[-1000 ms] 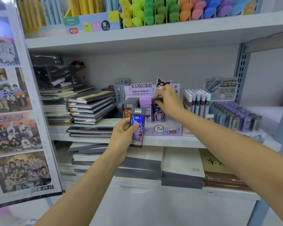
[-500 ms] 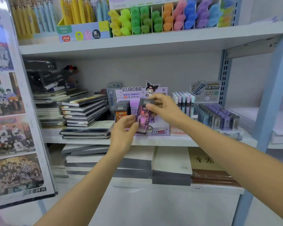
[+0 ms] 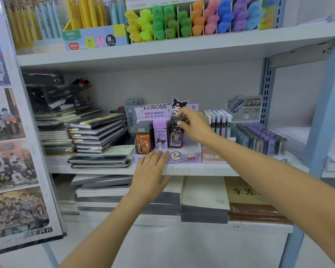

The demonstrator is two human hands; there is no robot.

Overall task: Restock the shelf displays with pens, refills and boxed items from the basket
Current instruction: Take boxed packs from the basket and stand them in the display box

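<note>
Behind the right hand (image 3: 196, 128), the lilac cardboard display tray (image 3: 190, 158) is partly hidden; its fingertips pinch the dark purple refill box (image 3: 174, 137) just below; left hand (image 3: 150, 171) lies flat.

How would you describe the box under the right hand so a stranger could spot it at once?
Find the middle shelf, then the lilac Kuromi display tray on it. Three boxes stand in its front row: an orange box, a lilac box and, rightmost, the dark purple box. Only that one has its grey top pinched by the right hand.
</note>
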